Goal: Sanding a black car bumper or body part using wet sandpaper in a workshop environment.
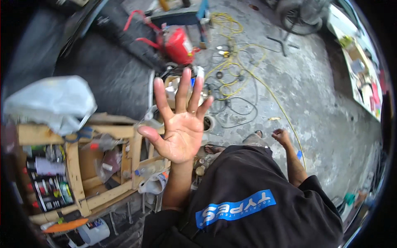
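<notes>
My left hand point(181, 128) is raised in front of my chest, its palm turned up toward me and its fingers spread wide. Nothing lies in it. Lower down and to the right, my right hand point(282, 137) hangs beside my body with its fingers curled in. No object shows in that hand, and the concrete floor point(326, 136) is behind it. Past the left hand's fingertips stands a red tank point(177, 46) with red tubular handles. A cardboard box point(170, 87) with small items sits partly hidden behind the fingers.
On the left, a wooden shelf frame point(74, 175) holds bottles and packages, with a pale plastic bag point(53, 101) on top. A white jug point(152, 184) is beside it. Yellow cable point(271, 89) loops over the floor. A wheel point(300, 18) stands far right, near a cluttered bench point(351, 78).
</notes>
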The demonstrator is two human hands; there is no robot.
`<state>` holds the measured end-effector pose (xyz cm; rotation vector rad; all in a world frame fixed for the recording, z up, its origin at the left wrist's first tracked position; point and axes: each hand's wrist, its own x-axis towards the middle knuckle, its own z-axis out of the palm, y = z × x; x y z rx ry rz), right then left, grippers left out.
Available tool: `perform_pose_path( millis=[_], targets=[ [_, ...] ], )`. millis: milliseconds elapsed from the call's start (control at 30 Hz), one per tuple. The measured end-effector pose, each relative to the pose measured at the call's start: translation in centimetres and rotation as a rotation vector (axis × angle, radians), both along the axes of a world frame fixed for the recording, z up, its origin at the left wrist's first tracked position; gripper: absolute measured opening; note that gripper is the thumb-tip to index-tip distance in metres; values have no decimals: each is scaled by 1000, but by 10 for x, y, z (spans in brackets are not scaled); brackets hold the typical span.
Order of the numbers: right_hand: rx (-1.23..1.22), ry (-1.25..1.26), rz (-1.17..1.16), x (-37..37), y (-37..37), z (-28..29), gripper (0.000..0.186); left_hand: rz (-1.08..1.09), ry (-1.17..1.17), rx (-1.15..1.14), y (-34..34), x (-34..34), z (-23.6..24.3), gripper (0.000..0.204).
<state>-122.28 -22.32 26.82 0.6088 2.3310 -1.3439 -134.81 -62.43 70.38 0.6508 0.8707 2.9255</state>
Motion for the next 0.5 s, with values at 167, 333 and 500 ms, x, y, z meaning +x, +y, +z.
perform_pose_path(
  millis=[167,333,500],
  targets=[
    [22,-30,-71,15,50,1,24,-213,-312,-996,13,14,-147,87],
    [-114,-127,-414,87,161,-2,21,-278,-210,-1517,-5,73,-315,70],
    [-126,-162,-641,110,208,21,16,-320,-105,-1681,63,57,-346,62]
  ],
)
